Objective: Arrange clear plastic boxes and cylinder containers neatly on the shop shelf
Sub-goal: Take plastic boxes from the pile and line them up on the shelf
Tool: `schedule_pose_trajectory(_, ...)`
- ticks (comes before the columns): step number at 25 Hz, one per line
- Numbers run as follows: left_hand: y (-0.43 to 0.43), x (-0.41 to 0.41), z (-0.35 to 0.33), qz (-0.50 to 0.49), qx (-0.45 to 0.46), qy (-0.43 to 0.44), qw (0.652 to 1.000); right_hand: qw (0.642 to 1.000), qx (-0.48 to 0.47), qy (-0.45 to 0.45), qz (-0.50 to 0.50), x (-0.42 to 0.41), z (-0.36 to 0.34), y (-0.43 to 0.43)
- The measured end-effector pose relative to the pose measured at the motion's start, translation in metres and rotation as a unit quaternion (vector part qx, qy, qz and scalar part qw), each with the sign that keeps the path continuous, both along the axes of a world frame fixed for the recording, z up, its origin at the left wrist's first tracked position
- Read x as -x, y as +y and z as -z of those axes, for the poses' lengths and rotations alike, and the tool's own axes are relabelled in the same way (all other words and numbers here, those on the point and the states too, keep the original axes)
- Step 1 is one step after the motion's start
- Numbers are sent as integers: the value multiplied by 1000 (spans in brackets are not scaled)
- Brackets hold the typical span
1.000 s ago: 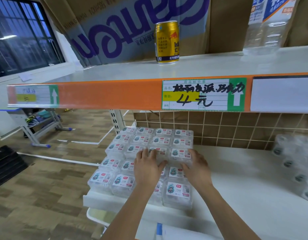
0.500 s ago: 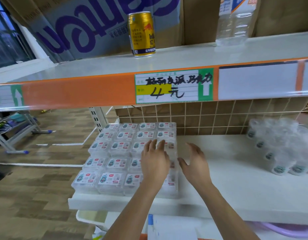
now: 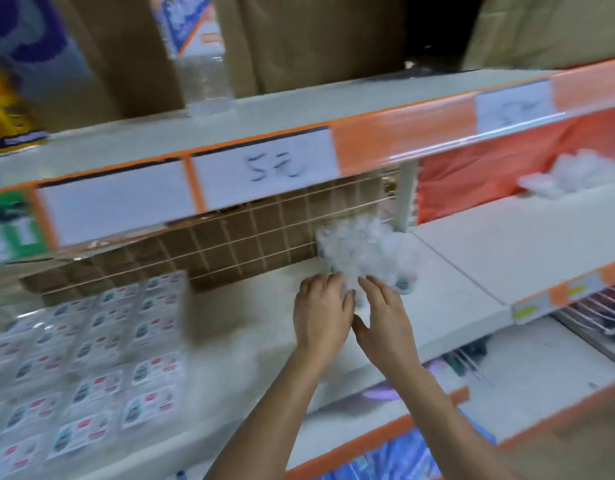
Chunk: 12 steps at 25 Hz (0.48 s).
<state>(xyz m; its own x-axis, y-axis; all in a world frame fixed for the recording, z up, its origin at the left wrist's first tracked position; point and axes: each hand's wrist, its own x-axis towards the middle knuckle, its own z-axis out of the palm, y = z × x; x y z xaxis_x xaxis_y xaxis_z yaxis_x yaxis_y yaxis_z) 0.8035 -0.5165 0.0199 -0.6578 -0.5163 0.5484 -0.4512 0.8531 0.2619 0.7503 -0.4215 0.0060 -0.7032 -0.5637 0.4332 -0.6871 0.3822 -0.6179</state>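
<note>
Left hand (image 3: 321, 313): flat, fingers straight and close together, holding nothing, tips at the near edge of the cylinder containers (image 3: 365, 247). Right hand (image 3: 382, 315): just beside it, fingers straight, thumb splayed out, also holding nothing. There is heavy motion blur, so contact with the pile can't be confirmed; the fingertips are probably touching it or just short.

The hands come in side by side from the near side of the pile, which looks like the start of a two-handed scoop or gather.

The pile is a loose clear heap, not in rows, jammed back against the grid back panel (image 3: 250, 240) and close to the upright post (image 3: 404, 195) on its right. That part of the task is still to do. The clear plastic boxes (image 3: 102, 358) lie well left of the pile in flat rows and look sorted.

Room around the pile:
- Left and front: bare shelf (image 3: 250, 341), good space to pull containers out and line them up.
- Behind: blocked by the panel.
- Right: the post, then a seam to the next board.
- Above: the price strip (image 3: 264, 168) overhangs, so lifts should stay low.
- Front lip: open, so loose cylinders could roll off.
</note>
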Motion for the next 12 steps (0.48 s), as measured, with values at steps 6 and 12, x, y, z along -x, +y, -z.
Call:
schedule_pose_trajectory(6, 105, 119, 15, 99, -60, 31, 993, 996, -2, -13, 86, 100, 12, 116)
schedule_pose_trajectory(12, 187, 214, 29, 161, -79, 27, 983, 990, -18, 23, 140, 182, 20, 209)
